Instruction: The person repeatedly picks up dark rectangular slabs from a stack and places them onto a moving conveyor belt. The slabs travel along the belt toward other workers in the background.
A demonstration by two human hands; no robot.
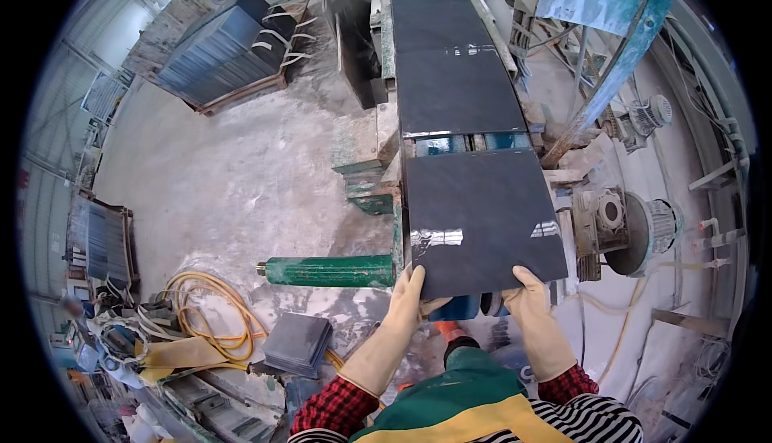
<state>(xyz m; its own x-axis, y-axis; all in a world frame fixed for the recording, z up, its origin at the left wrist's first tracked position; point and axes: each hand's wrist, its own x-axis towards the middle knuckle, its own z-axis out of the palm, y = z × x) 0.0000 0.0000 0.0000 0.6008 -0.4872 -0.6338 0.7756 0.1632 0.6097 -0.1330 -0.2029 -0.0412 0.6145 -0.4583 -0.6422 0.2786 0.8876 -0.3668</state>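
Observation:
A dark grey, wet-looking stone slab [482, 202] lies flat at the near end of a roller conveyor [398, 238]. My left hand [408, 290], in a cream rubber glove, grips the slab's near left corner, thumb on top and fingers partly hidden below. Toward the near right corner my right hand [527, 294], gloved alike, holds the same edge, its thumb on the upper face. Beyond a narrow gap with blue parts showing lies a second dark slab [458, 93]. A third slab [438, 13] follows farther up the line.
Left of the conveyor end, a green cylinder [330, 271] juts out. On the floor are a yellow hose [189, 302] and a small stack of dark tiles [297, 342]. Large slab stacks [221, 49] stand far left. To the right is a motor with a gearbox [603, 218].

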